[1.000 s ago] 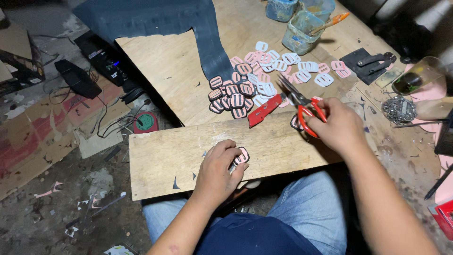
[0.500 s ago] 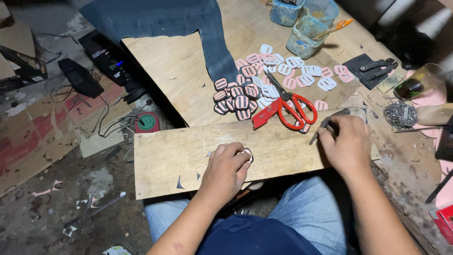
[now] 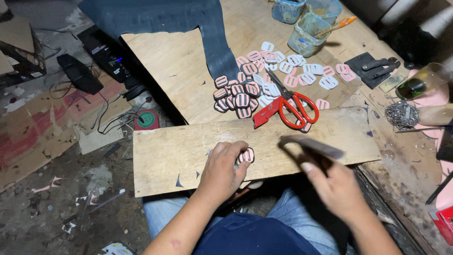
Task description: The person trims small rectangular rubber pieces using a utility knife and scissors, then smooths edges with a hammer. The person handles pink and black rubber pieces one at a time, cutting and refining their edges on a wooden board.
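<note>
My left hand (image 3: 222, 166) presses a small pink-and-black striped patch (image 3: 246, 155) flat against the wooden board (image 3: 170, 151) lying across my lap. My right hand (image 3: 336, 186) holds a slim dark tool (image 3: 314, 146), blurred by motion, just above the board to the right of the patch. Red-handled scissors (image 3: 296, 107) lie on the board's far edge, beside a red utility knife (image 3: 264, 116). Behind them sits a heap of striped patches (image 3: 237, 95) and several pale pink and white ones (image 3: 302, 68).
A dark blue strip of material (image 3: 214, 42) runs across the larger plywood sheet (image 3: 174, 71). Plastic tubs (image 3: 309, 33) stand at the back, one with an orange-handled tool. Black pliers (image 3: 375, 66) and a pile of metal bits (image 3: 401, 114) lie right. Cables and cardboard litter the floor at left.
My right hand put the scissors down on the board, reached to the right, and now swings back toward the patch holding a slim dark tool. My left hand stayed on the patch.
</note>
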Available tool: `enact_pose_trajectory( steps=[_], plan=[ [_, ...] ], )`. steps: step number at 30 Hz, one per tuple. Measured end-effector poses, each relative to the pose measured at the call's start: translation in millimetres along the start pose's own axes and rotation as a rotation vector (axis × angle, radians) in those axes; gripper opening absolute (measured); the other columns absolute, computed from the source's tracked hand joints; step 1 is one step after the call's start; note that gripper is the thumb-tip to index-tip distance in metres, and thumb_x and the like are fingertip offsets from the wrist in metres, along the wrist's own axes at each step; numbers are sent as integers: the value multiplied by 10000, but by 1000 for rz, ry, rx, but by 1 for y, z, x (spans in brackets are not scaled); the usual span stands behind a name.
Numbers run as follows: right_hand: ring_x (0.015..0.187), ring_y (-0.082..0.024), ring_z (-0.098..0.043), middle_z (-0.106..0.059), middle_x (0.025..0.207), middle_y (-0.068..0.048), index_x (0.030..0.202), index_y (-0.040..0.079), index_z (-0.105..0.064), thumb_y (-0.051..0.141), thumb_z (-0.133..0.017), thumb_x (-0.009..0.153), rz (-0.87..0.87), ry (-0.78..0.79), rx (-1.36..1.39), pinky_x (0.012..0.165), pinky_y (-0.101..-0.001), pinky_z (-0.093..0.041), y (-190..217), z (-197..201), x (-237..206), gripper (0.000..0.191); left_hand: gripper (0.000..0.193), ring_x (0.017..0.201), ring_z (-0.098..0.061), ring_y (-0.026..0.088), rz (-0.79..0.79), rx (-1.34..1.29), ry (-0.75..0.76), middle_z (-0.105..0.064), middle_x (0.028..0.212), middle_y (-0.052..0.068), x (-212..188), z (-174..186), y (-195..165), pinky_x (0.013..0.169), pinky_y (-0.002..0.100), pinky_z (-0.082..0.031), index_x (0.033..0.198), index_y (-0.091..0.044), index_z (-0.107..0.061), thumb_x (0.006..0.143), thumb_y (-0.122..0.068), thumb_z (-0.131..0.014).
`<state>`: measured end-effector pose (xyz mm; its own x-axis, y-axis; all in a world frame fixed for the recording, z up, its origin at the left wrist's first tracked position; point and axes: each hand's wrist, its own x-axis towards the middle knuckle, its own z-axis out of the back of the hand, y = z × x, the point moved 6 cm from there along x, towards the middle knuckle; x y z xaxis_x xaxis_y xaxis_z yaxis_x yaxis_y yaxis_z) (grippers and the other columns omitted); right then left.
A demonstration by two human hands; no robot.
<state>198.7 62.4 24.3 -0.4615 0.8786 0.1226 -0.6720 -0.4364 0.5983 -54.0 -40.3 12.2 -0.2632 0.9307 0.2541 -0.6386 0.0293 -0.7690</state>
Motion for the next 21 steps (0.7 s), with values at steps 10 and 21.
enact_pose_trajectory(
  steps=[10, 21],
  plan=[
    [889, -299, -725, -724, 1027, -130, 1253, 72, -648, 102, -646, 881, 257, 195, 98, 759, -374, -570, 73, -34, 2, 374, 183, 1096, -604, 331, -193, -10, -96, -674, 1163, 115, -2, 7, -10, 950, 428, -479, 1016, -39, -726, 840, -87, -716],
    [716, -295, -696, -707, 833, -139, 1048, 40, -710, 240, -698, 903, 105, 292, 63, 643, -381, -554, 35, -42, 20, 247, 176, 1113, -568, 336, -124, 60, -176, -622, 1116, 117, -3, 7, -18, 958, 437, -464, 988, -63, -730, 814, -75, -708]
  ],
)
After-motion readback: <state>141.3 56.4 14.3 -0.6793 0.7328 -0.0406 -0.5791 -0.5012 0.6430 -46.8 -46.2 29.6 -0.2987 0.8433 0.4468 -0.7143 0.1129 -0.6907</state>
